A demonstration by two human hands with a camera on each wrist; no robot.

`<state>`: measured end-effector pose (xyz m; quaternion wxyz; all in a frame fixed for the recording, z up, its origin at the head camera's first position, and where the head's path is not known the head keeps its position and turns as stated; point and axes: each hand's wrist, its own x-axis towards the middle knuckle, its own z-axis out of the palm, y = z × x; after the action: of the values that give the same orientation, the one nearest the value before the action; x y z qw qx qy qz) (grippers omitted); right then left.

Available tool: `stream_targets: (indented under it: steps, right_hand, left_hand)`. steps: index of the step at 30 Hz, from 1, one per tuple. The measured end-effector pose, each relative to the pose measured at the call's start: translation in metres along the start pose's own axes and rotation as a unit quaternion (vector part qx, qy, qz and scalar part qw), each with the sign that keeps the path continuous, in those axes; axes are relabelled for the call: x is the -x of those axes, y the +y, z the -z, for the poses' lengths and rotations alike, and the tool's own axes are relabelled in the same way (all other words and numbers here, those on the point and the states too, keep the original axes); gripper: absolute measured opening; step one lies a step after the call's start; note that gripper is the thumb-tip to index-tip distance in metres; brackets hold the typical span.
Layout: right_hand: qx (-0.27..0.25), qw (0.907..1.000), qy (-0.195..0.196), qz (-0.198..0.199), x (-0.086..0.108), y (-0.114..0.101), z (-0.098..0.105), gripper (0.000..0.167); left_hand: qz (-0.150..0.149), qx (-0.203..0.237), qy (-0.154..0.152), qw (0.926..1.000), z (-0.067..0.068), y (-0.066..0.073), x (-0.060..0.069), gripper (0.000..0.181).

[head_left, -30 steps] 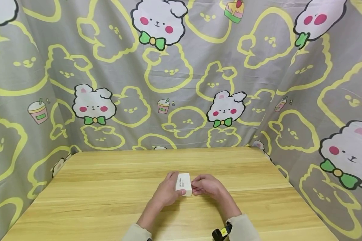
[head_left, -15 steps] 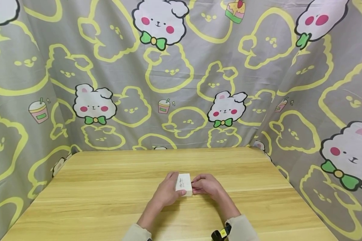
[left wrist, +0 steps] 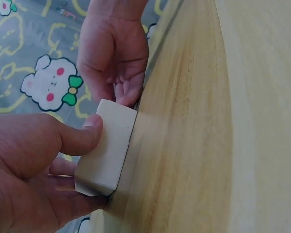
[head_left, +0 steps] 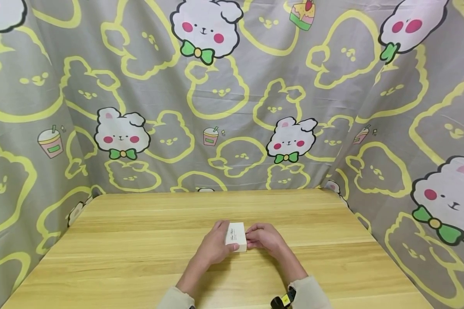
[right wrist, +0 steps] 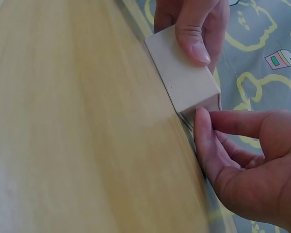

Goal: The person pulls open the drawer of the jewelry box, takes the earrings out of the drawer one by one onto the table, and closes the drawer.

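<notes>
A small white box (head_left: pixel 237 236) with dark lettering on top lies on the wooden table. My left hand (head_left: pixel 215 243) holds it from the left, the thumb on its near side. In the left wrist view the left hand (left wrist: pixel 34 165) has its thumb pressed on the pale side of the box (left wrist: pixel 109 145), fingers round the opposite side. My right hand (head_left: pixel 268 238) is at the box's right end. In the right wrist view the thumb and a finger of the right hand (right wrist: pixel 252 160) pinch at the end of the box (right wrist: pixel 184 80); the exact part pinched is hidden.
The wooden table (head_left: pixel 139 223) extends around both hands. A grey curtain (head_left: pixel 232 107) with yellow outlines and white cartoon animals hangs behind it and at both sides. A black device with a yellow label (head_left: pixel 286 299) sits at the right wrist.
</notes>
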<state>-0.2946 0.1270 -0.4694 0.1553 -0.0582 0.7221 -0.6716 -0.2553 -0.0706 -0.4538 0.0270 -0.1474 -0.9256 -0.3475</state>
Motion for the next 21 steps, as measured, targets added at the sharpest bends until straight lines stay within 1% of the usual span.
stream_targets:
  steps: [9,15,21]
  right_hand:
    - [-0.004,0.9999,0.005,0.009,0.0001,0.0025,-0.0007,0.019]
    - [-0.005,0.9999,0.009,0.007,-0.0015,0.0046,0.0001,0.018]
    - [-0.005,0.9999,0.013,0.004,-0.0020,0.0031,-0.0001,0.019]
  left_hand:
    - [-0.006,0.003,0.006,1.0000,-0.0002,-0.0013,-0.0004,0.079]
    - [-0.009,0.001,0.007,0.9999,0.0009,-0.0008,0.0000,0.080]
    - [-0.004,0.000,0.004,1.0000,0.0019,0.0007,0.0001,0.079]
